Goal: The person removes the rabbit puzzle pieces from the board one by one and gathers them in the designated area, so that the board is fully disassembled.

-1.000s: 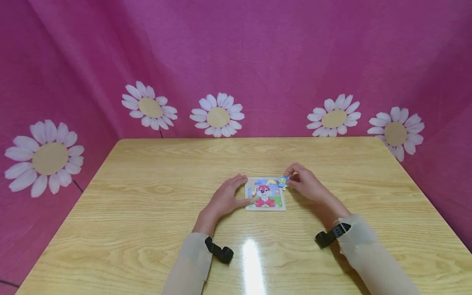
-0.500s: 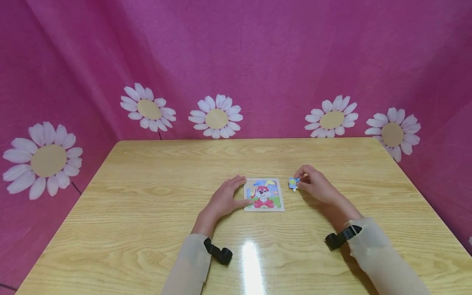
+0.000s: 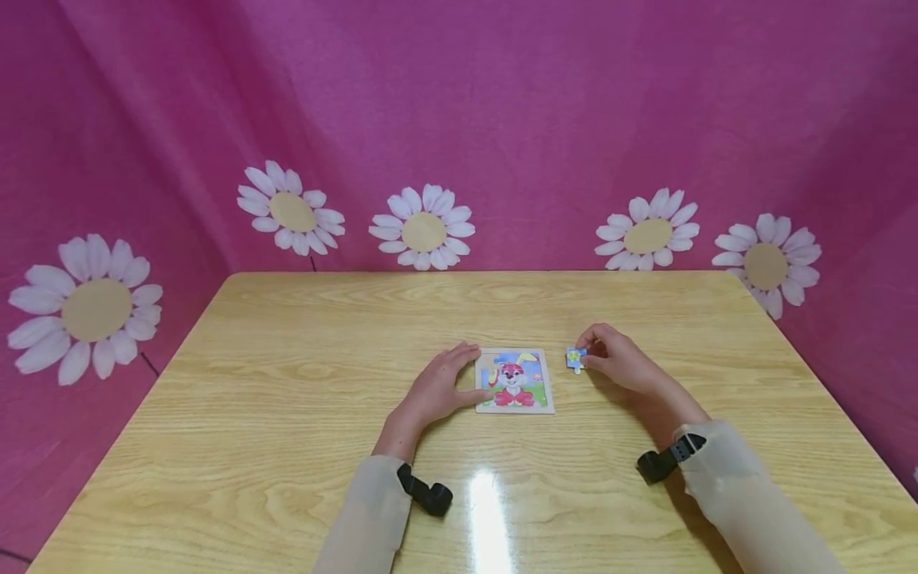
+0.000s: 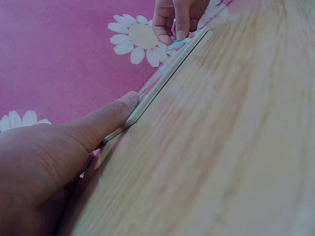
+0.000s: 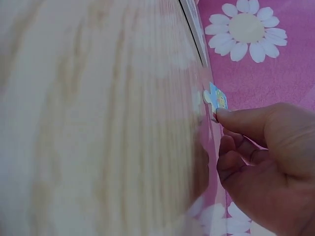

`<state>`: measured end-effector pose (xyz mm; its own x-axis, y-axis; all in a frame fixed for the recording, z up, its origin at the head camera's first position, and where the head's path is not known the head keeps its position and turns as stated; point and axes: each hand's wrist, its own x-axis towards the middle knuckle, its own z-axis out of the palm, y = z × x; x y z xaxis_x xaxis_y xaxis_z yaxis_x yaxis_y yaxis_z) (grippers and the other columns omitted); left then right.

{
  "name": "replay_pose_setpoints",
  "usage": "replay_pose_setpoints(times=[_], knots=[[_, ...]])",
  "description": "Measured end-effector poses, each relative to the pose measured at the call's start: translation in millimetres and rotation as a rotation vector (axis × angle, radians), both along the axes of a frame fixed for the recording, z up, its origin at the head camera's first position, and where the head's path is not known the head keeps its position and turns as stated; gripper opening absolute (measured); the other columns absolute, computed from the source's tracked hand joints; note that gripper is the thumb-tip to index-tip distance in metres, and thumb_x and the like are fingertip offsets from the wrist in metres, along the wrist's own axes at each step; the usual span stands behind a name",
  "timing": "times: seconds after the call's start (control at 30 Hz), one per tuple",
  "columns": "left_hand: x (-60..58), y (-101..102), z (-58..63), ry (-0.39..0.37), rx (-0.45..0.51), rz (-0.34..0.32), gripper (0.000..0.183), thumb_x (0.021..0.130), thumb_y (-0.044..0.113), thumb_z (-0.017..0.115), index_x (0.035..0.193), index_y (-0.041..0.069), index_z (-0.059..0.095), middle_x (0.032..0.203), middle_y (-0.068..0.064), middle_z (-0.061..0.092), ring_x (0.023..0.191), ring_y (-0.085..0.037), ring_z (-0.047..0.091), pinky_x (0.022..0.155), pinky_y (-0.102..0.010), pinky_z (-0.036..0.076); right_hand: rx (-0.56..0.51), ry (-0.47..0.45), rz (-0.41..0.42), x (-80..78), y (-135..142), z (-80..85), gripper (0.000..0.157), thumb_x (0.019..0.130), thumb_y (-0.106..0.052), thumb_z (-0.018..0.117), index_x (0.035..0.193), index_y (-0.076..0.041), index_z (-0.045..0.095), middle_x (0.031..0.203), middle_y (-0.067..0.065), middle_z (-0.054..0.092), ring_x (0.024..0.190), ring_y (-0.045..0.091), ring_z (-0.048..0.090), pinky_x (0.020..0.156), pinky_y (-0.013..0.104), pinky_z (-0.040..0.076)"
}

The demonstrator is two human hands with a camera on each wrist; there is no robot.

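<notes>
A square jigsaw puzzle with a pink and white rabbit picture lies in a pale frame at mid-table. Its upper left corner shows bare, pale board. My left hand rests along the puzzle's left side, fingers at the far corner and the straight thumb on the frame, as the left wrist view also shows. To the right of the puzzle, my right hand pinches a blue puzzle piece with a yellow pattern between thumb and fingertips. In the right wrist view the piece is tilted, with a rounded tab sticking out.
The wooden table reaches back to a pink curtain printed with large white daisies. A black camera is strapped on the left wrist and another black camera on the right. A bright light reflection lies on the near tabletop.
My right hand has moved right with the puzzle piece, from over the puzzle's upper right corner to a spot beside it. My left hand and the puzzle have stayed in place.
</notes>
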<state>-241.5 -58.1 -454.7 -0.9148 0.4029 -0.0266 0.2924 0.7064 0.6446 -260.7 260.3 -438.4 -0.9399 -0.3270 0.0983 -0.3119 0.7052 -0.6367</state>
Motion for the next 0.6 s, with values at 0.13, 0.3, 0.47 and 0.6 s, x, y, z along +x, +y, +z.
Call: replay_pose_setpoints(times=[0.13, 0.3, 0.47, 0.6], knots=[[0.6, -0.2, 0.1, -0.001, 0.005, -0.003, 0.076, 0.084, 0.044, 0.075, 0.148, 0.017, 0.044, 0.159, -0.001, 0.035, 0.151, -0.027, 0.026, 0.123, -0.049, 0.026, 0.001, -0.032, 0.009, -1.8, 0.2, -0.2, 0.013, 0.091, 0.005, 0.06, 0.103, 0.003, 0.056, 0.099, 0.016, 0.055, 0.088, 0.021, 0.048, 0.075, 0.018, 0.041], [1.0, -0.4, 0.0, -0.003, 0.006, 0.0, 0.076, 0.083, 0.045, 0.075, 0.148, 0.018, 0.044, 0.159, -0.001, 0.035, 0.151, -0.026, 0.026, 0.123, -0.048, 0.026, 0.018, -0.055, 0.031, -3.1, 0.4, 1.4, 0.012, 0.092, 0.004, 0.059, 0.104, 0.003, 0.057, 0.101, 0.017, 0.056, 0.088, 0.02, 0.047, 0.075, 0.018, 0.04], [0.1, -0.3, -0.6, -0.002, 0.001, -0.001, 0.077, 0.084, 0.046, 0.074, 0.148, 0.018, 0.043, 0.16, -0.001, 0.035, 0.151, -0.025, 0.026, 0.123, -0.048, 0.027, 0.021, -0.071, 0.047, -4.0, 1.1, 2.3, 0.012, 0.093, 0.002, 0.059, 0.104, 0.004, 0.058, 0.1, 0.016, 0.056, 0.087, 0.017, 0.047, 0.073, 0.018, 0.04], [-1.2, -0.5, -1.4, -0.01, 0.001, 0.001, 0.077, 0.084, 0.046, 0.074, 0.149, 0.018, 0.043, 0.16, 0.0, 0.034, 0.151, -0.024, 0.026, 0.123, -0.047, 0.027, 0.014, -0.075, 0.061, -4.9, 1.3, 1.6, 0.011, 0.093, 0.001, 0.059, 0.104, 0.004, 0.058, 0.101, 0.016, 0.056, 0.087, 0.015, 0.048, 0.073, 0.017, 0.042]])
